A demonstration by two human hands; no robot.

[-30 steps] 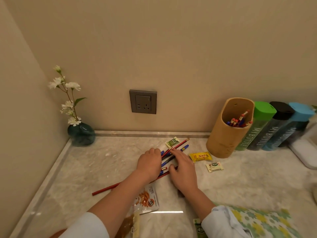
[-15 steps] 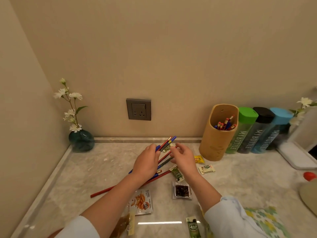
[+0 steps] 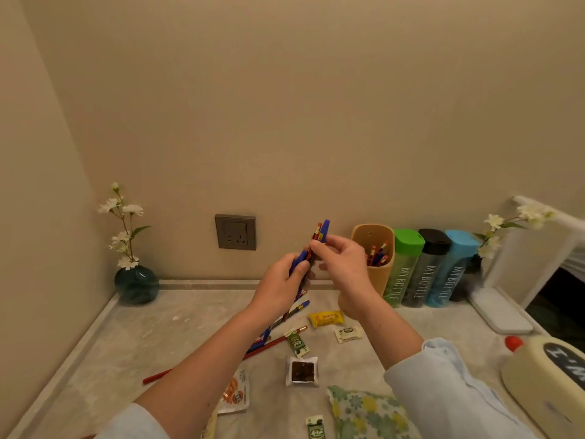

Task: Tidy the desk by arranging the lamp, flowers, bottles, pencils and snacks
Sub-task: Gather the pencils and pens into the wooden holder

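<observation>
My left hand [image 3: 281, 288] grips a bundle of red and blue pencils [image 3: 319, 236] held upright above the desk. My right hand [image 3: 343, 264] pinches the same bundle near its top. A long red pencil [image 3: 253, 353] and a few more lie on the marble desk [image 3: 152, 343] below. The tan pencil holder [image 3: 380, 274] with several pencils stands to the right. Beside it stand the green bottle [image 3: 403, 267], black bottle [image 3: 425, 267] and blue bottle [image 3: 449, 267]. Snack packets lie loose: yellow [image 3: 326, 318], white [image 3: 348, 334], green [image 3: 296, 342], brown square [image 3: 302, 371].
A teal vase with white flowers [image 3: 136, 283] stands in the back left corner. A second flower sprig [image 3: 500, 226] and a white lamp base [image 3: 500, 312] are at the right. A cream tin [image 3: 547, 378], floral cloth [image 3: 367, 413] and wall socket [image 3: 235, 232] are also here.
Both hands lifted from the desk, gathering pencils into a bundle and raising it upright toward the wall. The view tilted upward, showing more of the right side.
</observation>
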